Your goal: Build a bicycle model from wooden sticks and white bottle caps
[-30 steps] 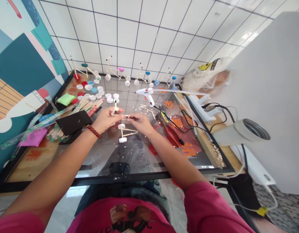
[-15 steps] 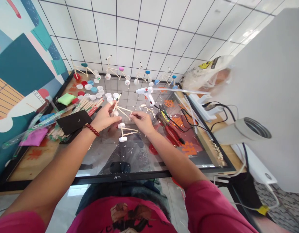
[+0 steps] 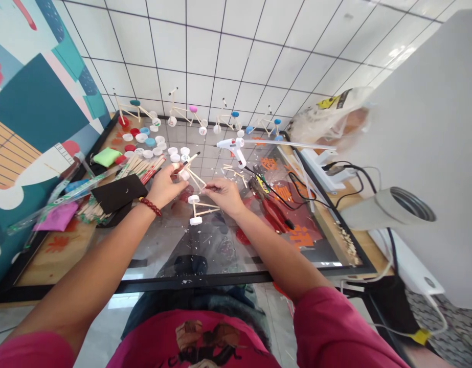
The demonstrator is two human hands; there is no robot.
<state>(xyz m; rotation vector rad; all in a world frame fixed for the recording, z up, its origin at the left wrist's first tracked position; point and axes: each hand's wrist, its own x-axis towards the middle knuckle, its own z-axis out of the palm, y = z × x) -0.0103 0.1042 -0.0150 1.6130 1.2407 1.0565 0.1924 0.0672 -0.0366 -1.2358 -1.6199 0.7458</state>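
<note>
Just above the glass tabletop, my left hand is closed on a small frame of wooden sticks with a white bottle cap and a black-tipped stick at its left end. At the frame's pointed near end, the thumb and fingers of my right hand are pinched together. Whether they also hold a separate small piece is hidden. Below them lies a second part, a stick triangle with two white bottle caps standing as wheels. It touches neither hand.
Several stick-and-cap models stand along the back edge. Loose bottle caps, wooden sticks and a black card lie left. A glue gun with its cord, and red-handled pliers, are to the right.
The stick frame has turned a little in my hands, its black-tipped stick now leaning further right. My right fingers have shifted slightly left and down onto its end.
</note>
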